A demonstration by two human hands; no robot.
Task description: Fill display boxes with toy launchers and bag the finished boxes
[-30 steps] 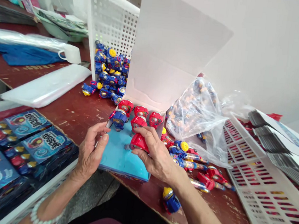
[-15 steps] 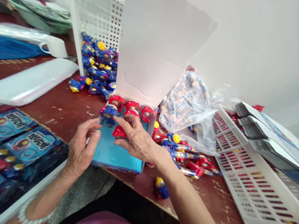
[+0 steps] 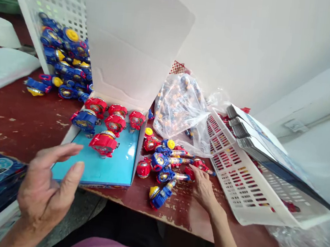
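My left hand (image 3: 48,190) hovers at the left front edge of an open display box (image 3: 103,172) with a blue inner surface. Its thumb and fingers are apart and hold nothing. Standing in the box are several red toys, among them a front red toy (image 3: 104,144), and one blue toy (image 3: 85,121) on the left. Beyond the box's right side, my right hand (image 3: 205,188) reaches into a loose pile of toys. Its fingertips close on a red toy (image 3: 189,172), partly covered by the fingers. Blue toys with clear, coloured tubes (image 3: 161,160) lie beside it.
The box's white lid (image 3: 128,49) stands upright behind it. At back left, a white basket (image 3: 22,18) spills blue toys. A clear plastic bag (image 3: 181,109) of small parts lies behind the pile. On the right stands another white basket (image 3: 235,186), with folded printed cards (image 3: 273,158) on top.
My right hand has left the red toy in the box and moved right to the loose pile. The view has swung right. My left hand has come off the box's left side, fingers apart.
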